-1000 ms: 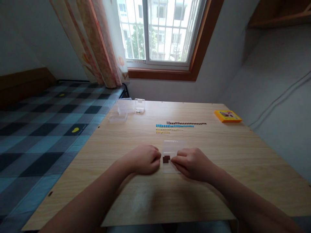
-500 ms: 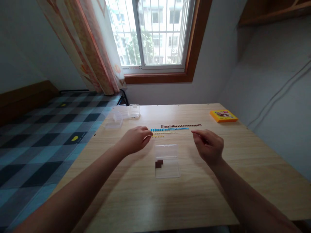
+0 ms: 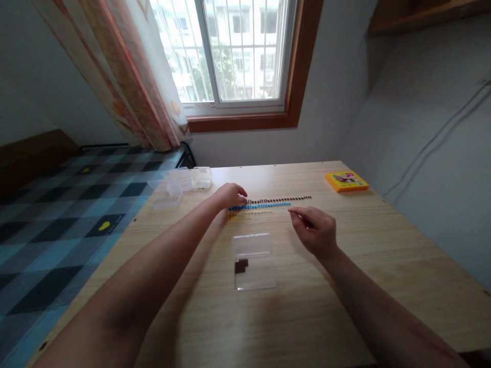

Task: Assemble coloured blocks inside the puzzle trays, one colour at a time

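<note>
Holding the left hand (image 3: 231, 194) with loosely bent fingers at the left end of the brown row (image 3: 284, 200); pointing the half-curled right hand (image 3: 317, 230) just beside the right end of the blue row (image 3: 261, 206); not managing to tell any piece in either grip; seeing the pale row (image 3: 253, 212) and yellow row (image 3: 240, 219) lying nearer; finding the opened transparent case (image 3: 263, 276) nearest, with brown pieces (image 3: 241, 266) by its left edge; having wide table (image 3: 230, 327) room toward the near and right edges; noting transparent boxes (image 3: 202, 178) at far left, an orange box (image 3: 347, 181) at far right
</note>
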Demonstrator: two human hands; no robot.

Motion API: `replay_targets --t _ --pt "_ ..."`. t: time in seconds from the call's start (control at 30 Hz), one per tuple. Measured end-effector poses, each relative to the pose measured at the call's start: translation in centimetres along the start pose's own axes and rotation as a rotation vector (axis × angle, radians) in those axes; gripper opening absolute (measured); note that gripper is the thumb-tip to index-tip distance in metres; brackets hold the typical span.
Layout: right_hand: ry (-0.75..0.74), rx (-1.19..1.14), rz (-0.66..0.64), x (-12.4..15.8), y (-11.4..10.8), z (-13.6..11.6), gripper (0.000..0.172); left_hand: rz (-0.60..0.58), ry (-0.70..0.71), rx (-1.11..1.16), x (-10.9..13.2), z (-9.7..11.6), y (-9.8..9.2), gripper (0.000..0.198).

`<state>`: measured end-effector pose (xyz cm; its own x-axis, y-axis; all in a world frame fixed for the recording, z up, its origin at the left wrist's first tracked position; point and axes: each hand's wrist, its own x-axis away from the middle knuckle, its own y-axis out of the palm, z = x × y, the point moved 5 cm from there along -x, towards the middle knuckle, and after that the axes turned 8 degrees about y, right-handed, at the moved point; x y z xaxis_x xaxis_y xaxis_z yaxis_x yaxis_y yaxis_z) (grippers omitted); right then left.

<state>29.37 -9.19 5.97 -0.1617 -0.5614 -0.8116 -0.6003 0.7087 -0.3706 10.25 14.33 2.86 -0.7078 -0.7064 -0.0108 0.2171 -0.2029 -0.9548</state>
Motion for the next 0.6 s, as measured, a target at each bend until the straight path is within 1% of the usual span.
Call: replay_targets --t 0.1,0.27,0.47,0.6 --pt "-0.003 -0.013 -0.009 0.1 0.1 0.1 0.013 -0.005 -0.016 0.018 -0.5 -0.7 0.6 0.032" --pt "0.031 -0.022 -0.035 0.2 0.5 0.4 0.015 -0.012 0.005 0.066 -0.5 -1.1 1.0 0.036" --pt "0.017 -0.041 -0.06 0.1 0.6 0.2 0.015 -0.004 0.032 0.101 -0.5 -1.1 1.4 0.033" --pt "0.037 -0.04 -0.081 0.1 0.6 0.2 0.017 0.014 0.04 0.095 -0.7 -1.0 1.6 0.029"
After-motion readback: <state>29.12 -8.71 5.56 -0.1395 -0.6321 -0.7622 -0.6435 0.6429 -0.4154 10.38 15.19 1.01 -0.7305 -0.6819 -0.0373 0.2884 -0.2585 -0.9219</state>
